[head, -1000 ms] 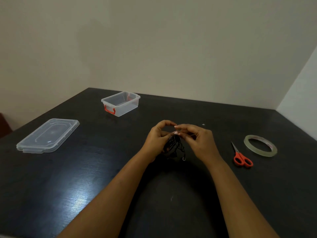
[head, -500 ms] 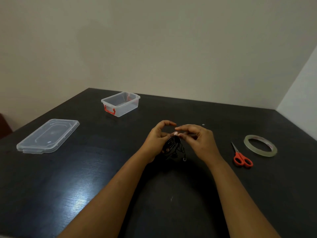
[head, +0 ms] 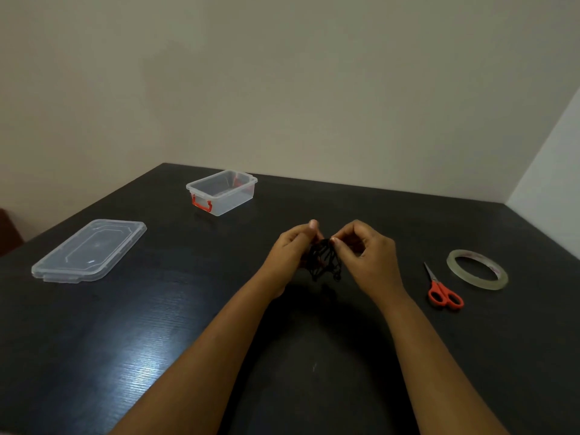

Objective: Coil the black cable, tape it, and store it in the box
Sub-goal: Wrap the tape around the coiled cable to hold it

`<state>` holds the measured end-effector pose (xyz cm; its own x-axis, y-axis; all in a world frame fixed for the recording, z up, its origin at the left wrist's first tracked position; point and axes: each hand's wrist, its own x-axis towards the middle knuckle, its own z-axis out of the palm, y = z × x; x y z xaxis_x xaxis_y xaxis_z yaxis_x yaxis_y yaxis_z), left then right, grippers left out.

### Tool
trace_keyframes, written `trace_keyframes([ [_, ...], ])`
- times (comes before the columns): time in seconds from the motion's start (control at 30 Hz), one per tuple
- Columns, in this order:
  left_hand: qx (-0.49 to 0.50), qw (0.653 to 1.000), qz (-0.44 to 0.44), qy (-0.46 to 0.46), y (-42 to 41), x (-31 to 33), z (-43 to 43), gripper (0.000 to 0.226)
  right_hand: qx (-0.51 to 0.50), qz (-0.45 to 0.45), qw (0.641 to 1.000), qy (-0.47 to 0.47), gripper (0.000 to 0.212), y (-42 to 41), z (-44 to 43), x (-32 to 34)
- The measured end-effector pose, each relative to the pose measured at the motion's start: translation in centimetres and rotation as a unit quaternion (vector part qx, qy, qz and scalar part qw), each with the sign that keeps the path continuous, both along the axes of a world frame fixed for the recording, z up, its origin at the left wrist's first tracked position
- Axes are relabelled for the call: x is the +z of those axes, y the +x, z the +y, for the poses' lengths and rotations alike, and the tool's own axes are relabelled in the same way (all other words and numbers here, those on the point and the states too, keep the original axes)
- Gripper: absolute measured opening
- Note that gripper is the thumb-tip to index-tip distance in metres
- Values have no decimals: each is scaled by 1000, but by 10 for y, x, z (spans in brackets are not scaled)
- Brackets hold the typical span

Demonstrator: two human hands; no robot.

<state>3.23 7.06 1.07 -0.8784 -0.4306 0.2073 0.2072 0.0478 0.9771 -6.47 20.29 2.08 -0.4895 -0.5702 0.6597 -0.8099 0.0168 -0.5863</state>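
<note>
Black cable (head: 323, 260) was bunched in loose loops just above the surface (head: 157, 340), between both hands. Left hand (head: 290, 255) gripped the bundle; right hand (head: 365, 259) pinched a strand at its top. Judged light, limp and springy: hold across all loops, or they splay.

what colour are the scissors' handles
Red-orange, on the scissors right of the hands; seen in the head view.
</note>
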Motion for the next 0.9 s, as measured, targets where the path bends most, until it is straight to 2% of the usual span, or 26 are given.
trace_keyframes([
  [0.1, -22, 999, 8, -35, -2, -1, 5, 22, 4, 20, 1000, -4, 10, 1, 0, 1],
  [0.3, 28, 997, -1, -73, -5, -4, 6, 10, -38, 59, 998, 2, 14, -2, -2, -1],
  [0.6, 119, 968, 10, -219, -6, -7, 9, 12, -68, 58, 996, -23, 23, 1, -4, -5],
  [0.8, 147, 965, 21, -215, -8, -10, 7, 10, -28, 23, 999, -24, 22, 5, -5, -2],
  [0.9, 139, 978, 10, -154, -9, -12, 5, 10, -1, 30, 1000, -3, 27, 8, -5, -2],
])
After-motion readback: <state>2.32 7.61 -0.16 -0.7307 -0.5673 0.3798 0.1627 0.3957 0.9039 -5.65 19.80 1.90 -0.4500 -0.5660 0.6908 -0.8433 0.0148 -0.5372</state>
